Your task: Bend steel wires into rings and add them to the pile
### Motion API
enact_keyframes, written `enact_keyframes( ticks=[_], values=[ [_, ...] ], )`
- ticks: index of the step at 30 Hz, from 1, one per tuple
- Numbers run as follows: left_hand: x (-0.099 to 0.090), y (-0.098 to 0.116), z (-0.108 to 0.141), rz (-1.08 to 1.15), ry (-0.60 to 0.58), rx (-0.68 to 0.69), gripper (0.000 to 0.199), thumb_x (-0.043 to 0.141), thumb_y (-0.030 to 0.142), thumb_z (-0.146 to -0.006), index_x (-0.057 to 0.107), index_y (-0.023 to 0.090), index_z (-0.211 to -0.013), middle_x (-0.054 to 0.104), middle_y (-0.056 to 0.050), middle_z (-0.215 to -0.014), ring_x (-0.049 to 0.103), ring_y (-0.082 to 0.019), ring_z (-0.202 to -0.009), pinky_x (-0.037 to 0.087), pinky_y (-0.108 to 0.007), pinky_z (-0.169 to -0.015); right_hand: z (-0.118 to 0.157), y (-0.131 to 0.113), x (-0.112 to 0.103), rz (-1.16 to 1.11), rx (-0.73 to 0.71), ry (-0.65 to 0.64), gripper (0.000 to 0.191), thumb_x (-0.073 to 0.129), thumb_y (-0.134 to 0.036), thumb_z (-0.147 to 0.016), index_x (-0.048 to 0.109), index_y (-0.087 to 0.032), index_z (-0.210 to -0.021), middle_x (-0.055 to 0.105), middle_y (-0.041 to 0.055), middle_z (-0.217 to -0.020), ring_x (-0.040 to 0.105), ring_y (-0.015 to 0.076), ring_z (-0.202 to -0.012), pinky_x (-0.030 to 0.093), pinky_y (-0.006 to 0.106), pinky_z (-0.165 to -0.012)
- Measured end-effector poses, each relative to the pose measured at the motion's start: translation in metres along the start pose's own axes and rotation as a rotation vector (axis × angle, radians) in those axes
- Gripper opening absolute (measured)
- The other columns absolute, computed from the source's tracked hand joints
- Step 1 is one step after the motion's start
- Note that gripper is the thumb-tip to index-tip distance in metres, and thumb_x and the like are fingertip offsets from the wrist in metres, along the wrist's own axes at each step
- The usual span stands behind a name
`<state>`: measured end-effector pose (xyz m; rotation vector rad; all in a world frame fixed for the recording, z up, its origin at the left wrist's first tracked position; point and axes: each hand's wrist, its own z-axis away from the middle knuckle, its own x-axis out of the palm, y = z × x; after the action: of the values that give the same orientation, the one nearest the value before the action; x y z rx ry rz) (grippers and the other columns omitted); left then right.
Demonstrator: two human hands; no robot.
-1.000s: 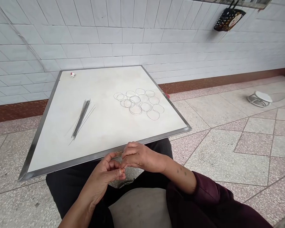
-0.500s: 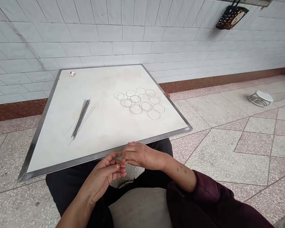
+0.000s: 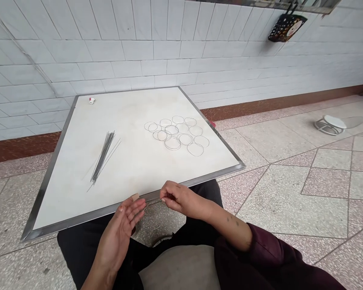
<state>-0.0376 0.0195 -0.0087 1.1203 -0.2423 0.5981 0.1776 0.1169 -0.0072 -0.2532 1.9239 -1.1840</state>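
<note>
- Just at the near edge of the table (image 3: pixel 130 177), a thin wire (image 3: pixel 148 205) is pinched between the thumb and curled fingers of the right hand (image 3: pixel 184 199).
- Also at the table's near edge, farther left, the left hand (image 3: pixel 116 229) is held unclenched, its palm turned toward the right one and its fingers extended (a tan strip (image 3: pixel 135 197) is wrapped around one fingertip).
- Between the two hands, the wire is seen bowed; whether it is touched by the left fingers cannot be told for sure, as the strand is very fine.
- On the table's left half, a bundle of straight wires (image 3: pixel 103 158) is laid slantwise, with a few loose strands set beside it.
- On the table's right half, wire rings (image 3: pixel 178 134) are spread flat, many of them overlapped.
- At the table's far left corner, a small red-and-white object (image 3: pixel 92 100) is placed.
- Behind the table, white tiles are set on the wall (image 3: pixel 133 48); a dark patterned bag (image 3: pixel 287 27) is hung there, to the table's right.
- Well apart from the table, on the floor to its right, a white-topped stool (image 3: pixel 334 122) is seen.
</note>
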Motion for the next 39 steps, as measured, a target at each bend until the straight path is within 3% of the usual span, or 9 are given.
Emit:
enact_keyframes(
  ticks=[5, 9, 15, 21, 27, 32, 39],
  values=[
    [0.006, -0.017, 0.005, -0.014, -0.012, 0.056, 0.033, 0.061, 0.044, -0.089, 0.067, 0.021, -0.112, 0.072, -0.01, -0.112, 0.066, -0.026, -0.102, 0.049, -0.045, -0.095, 0.0, 0.001, 0.014, -0.115, 0.097, 0.136, 0.008, 0.054, -0.012, -0.088, 0.053, -0.018, -0.092, 0.052, -0.0007, -0.082, 0.049, 0.0104, -0.068, 0.043, 0.022, -0.062],
    [0.012, -0.02, 0.008, -0.055, 0.013, 0.089, 0.036, 0.06, 0.046, -0.089, 0.069, 0.02, -0.112, 0.073, -0.008, -0.096, 0.066, -0.02, -0.083, 0.054, -0.036, -0.079, 0.002, -0.001, 0.021, -0.101, 0.064, 0.141, 0.011, 0.053, -0.012, -0.089, 0.056, -0.019, -0.098, 0.053, 0.0004, -0.085, 0.051, 0.0114, -0.071, 0.044, 0.023, -0.065],
    [0.012, -0.019, 0.012, -0.158, 0.062, 0.1, 0.035, 0.072, 0.04, -0.081, 0.072, 0.021, -0.111, 0.073, -0.003, -0.081, 0.06, -0.014, -0.067, 0.051, -0.029, -0.069, 0.004, -0.001, 0.024, -0.047, -0.02, 0.171, 0.01, 0.055, -0.012, -0.09, 0.056, -0.019, -0.098, 0.054, 0.0013, -0.086, 0.052, 0.0122, -0.074, 0.047, 0.023, -0.067],
    [0.015, -0.018, 0.016, -0.268, 0.016, 0.07, 0.031, 0.069, 0.041, -0.083, 0.074, 0.019, -0.105, 0.074, -0.004, -0.08, 0.06, -0.015, -0.065, 0.051, -0.03, -0.065, 0.005, 0.0, 0.026, 0.031, -0.112, 0.143, 0.005, 0.057, -0.021, -0.096, 0.059, -0.019, -0.098, 0.06, 0.0044, -0.09, 0.057, 0.0134, -0.078, 0.05, 0.025, -0.071],
    [0.016, -0.015, 0.02, -0.317, 0.017, 0.048, 0.034, 0.069, 0.044, -0.082, 0.074, 0.019, -0.105, 0.073, -0.005, -0.079, 0.06, -0.016, -0.064, 0.052, -0.03, -0.064, 0.005, 0.001, 0.025, 0.062, -0.193, 0.16, 0.013, 0.057, -0.03, -0.097, 0.061, -0.018, -0.094, 0.064, 0.0049, -0.087, 0.06, 0.0144, -0.08, 0.052, 0.025, -0.073],
    [0.018, -0.014, 0.019, -0.361, 0.014, 0.046, 0.034, 0.069, 0.046, -0.081, 0.075, 0.02, -0.102, 0.073, -0.005, -0.079, 0.061, -0.016, -0.064, 0.052, -0.03, -0.064, 0.005, 0.003, 0.027, 0.051, -0.159, 0.154, 0.019, 0.059, -0.037, -0.095, 0.059, -0.018, -0.095, 0.064, 0.0034, -0.085, 0.061, 0.0138, -0.077, 0.053, 0.026, -0.071],
    [0.018, -0.015, 0.019, -0.383, -0.008, 0.043, 0.03, 0.069, 0.046, -0.081, 0.076, 0.021, -0.097, 0.073, -0.005, -0.078, 0.061, -0.018, -0.064, 0.052, -0.031, -0.064, 0.005, 0.0, 0.025, 0.07, -0.199, 0.11, 0.014, 0.056, -0.03, -0.097, 0.063, -0.018, -0.095, 0.065, 0.0048, -0.088, 0.061, 0.0143, -0.083, 0.053, 0.026, -0.076]
  ],
)
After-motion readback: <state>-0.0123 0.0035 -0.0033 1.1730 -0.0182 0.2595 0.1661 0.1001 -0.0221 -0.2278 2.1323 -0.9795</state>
